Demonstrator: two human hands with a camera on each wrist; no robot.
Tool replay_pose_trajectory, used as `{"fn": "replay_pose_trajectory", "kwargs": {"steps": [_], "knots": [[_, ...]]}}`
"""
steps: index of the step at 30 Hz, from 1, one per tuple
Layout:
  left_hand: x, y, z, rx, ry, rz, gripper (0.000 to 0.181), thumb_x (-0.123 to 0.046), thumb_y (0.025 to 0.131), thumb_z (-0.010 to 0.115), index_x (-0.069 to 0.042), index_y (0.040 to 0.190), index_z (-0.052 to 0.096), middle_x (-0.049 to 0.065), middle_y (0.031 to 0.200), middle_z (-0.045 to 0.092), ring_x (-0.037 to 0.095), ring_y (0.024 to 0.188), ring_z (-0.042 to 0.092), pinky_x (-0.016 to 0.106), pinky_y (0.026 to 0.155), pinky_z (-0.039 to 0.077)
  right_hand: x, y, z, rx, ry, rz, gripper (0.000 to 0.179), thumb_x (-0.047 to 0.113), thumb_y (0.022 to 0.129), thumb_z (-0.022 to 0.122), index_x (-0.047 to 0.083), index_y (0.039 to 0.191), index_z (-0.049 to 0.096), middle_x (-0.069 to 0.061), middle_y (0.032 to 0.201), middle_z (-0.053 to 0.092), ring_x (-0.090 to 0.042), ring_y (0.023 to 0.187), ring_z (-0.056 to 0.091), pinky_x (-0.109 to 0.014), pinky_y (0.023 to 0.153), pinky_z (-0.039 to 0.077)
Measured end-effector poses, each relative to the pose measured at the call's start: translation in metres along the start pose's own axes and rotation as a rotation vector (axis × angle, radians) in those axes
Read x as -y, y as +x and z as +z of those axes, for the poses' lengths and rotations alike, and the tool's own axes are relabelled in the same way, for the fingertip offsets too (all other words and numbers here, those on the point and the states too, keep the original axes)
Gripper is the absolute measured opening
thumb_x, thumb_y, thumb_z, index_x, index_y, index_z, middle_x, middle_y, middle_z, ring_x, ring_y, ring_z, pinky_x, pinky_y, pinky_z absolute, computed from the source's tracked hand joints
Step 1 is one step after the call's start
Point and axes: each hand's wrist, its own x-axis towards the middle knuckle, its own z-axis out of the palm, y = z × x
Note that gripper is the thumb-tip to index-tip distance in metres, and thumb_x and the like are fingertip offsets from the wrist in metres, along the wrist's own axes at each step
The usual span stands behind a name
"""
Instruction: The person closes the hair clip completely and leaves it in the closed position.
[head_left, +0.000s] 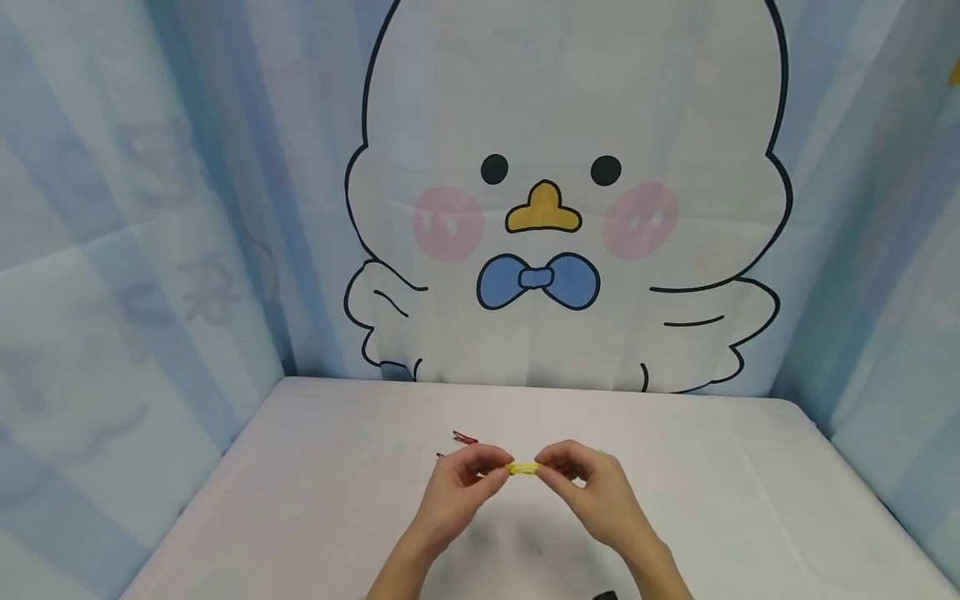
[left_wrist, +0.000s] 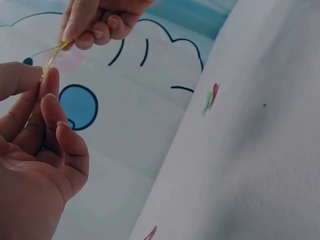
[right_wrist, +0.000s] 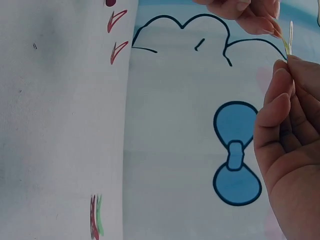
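A small yellow hair clip [head_left: 522, 469] is stretched between my two hands above the table. My left hand [head_left: 462, 492] pinches one end between thumb and index finger. At the other end, the thumb and fingertips of my right hand [head_left: 600, 496] pinch it. In the left wrist view the yellow hair clip [left_wrist: 51, 58] looks thin, with one slim prong standing away from the rest. Its ends are hidden under the fingertips. The right wrist view shows the same clip [right_wrist: 286, 44] with its strips apart.
On the white table [head_left: 315, 500], a red hair clip [head_left: 465, 437] lies beyond my left hand. Similar red clips [right_wrist: 118, 52] show in the right wrist view. A red and green pair [left_wrist: 210, 99] lies together. A black object [head_left: 604, 595] shows at the bottom edge. Printed curtains [head_left: 150, 250] surround the table.
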Motion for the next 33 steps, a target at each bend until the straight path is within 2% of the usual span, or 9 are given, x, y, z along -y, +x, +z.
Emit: {"fn": "replay_pose_trajectory", "kwargs": {"steps": [5,12,19,24,27,33], "knots": [[0.000,-0.002,0.002,-0.008,0.006,0.008,0.021,-0.007,0.090,0.075,0.000,0.110,0.071,0.009,0.100,0.066,0.017,0.086,0.054,0.024,0.073,0.049,-0.001,-0.001,0.000,-0.014,-0.005,-0.002,0.009,0.005,0.091,0.074,0.011,0.096,0.072,0.007,0.084,0.069,-0.009,0.070,0.061,-0.029,0.061,0.051],[0.001,0.001,0.005,-0.062,0.044,0.007,0.016,-0.010,0.091,0.076,-0.002,0.103,0.071,0.005,0.095,0.064,0.017,0.085,0.056,0.025,0.074,0.050,0.000,0.001,0.002,-0.002,0.014,-0.006,0.007,0.006,0.091,0.074,0.011,0.096,0.071,0.003,0.084,0.070,-0.009,0.069,0.061,-0.027,0.061,0.051],[0.001,0.001,0.006,-0.071,0.052,0.004,0.013,-0.009,0.091,0.075,-0.002,0.102,0.071,0.005,0.094,0.065,0.018,0.084,0.057,0.025,0.073,0.051,-0.003,-0.001,0.005,-0.008,0.018,-0.023,0.008,0.005,0.091,0.074,0.010,0.095,0.070,0.002,0.084,0.071,-0.009,0.070,0.063,-0.029,0.061,0.053],[0.001,0.001,0.007,-0.088,0.073,0.021,0.009,-0.007,0.090,0.075,-0.003,0.098,0.072,0.005,0.089,0.065,0.017,0.080,0.058,0.025,0.071,0.050,-0.002,0.000,0.007,-0.041,0.007,-0.052,0.010,0.001,0.089,0.075,0.010,0.093,0.071,0.004,0.081,0.070,-0.008,0.068,0.061,-0.028,0.059,0.052],[0.001,0.001,0.007,-0.112,0.093,0.019,0.008,-0.008,0.090,0.076,-0.003,0.096,0.073,0.004,0.087,0.066,0.017,0.078,0.059,0.025,0.071,0.051,-0.002,0.001,0.009,-0.060,-0.003,-0.029,0.013,-0.001,0.088,0.075,0.011,0.091,0.071,0.007,0.080,0.068,-0.008,0.066,0.059,-0.027,0.058,0.051],[0.001,0.000,0.009,-0.169,0.142,-0.027,0.007,-0.010,0.088,0.078,-0.004,0.092,0.075,0.002,0.084,0.068,0.017,0.076,0.060,0.025,0.069,0.052,-0.003,-0.001,0.014,-0.065,-0.034,0.072,0.018,-0.007,0.086,0.075,0.010,0.088,0.071,0.008,0.078,0.066,-0.009,0.065,0.059,-0.027,0.059,0.051]]}}
